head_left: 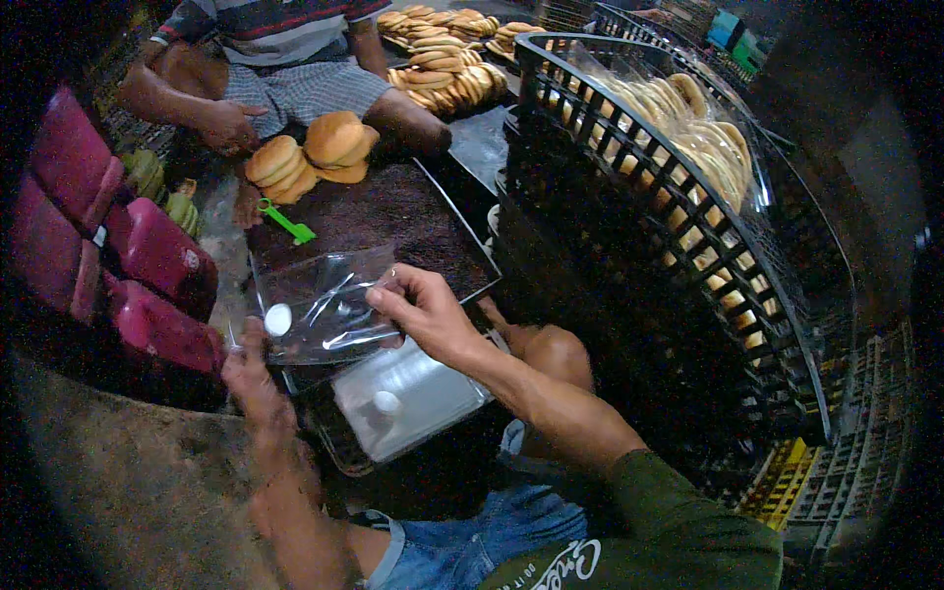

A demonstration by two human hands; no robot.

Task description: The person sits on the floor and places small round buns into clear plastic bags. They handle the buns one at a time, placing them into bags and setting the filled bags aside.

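Between my two hands a clear plastic bag (339, 300) with a white round spot is stretched out over the near edge of a dark tray (393, 231). My left hand (254, 372) grips the bag's left end. The thumb and fingers of my right hand (421, 307) pinch its right side. Just below lies a stack of flat clear bags (418, 398) in a black holder. Stacked round flat buns (278, 167) and more buns (339, 146) sit at the tray's far left corner. Nearer to me lies a bright green plastic piece (287, 222) with a ring end.
Across the tray sits a person in checked shorts (305, 93). Many buns (442, 64) are piled behind. A tall black crate (678, 162) of bagged buns stands at right, above a yellow crate (782, 477). Dark pink plastic shapes (162, 246) stand at left.
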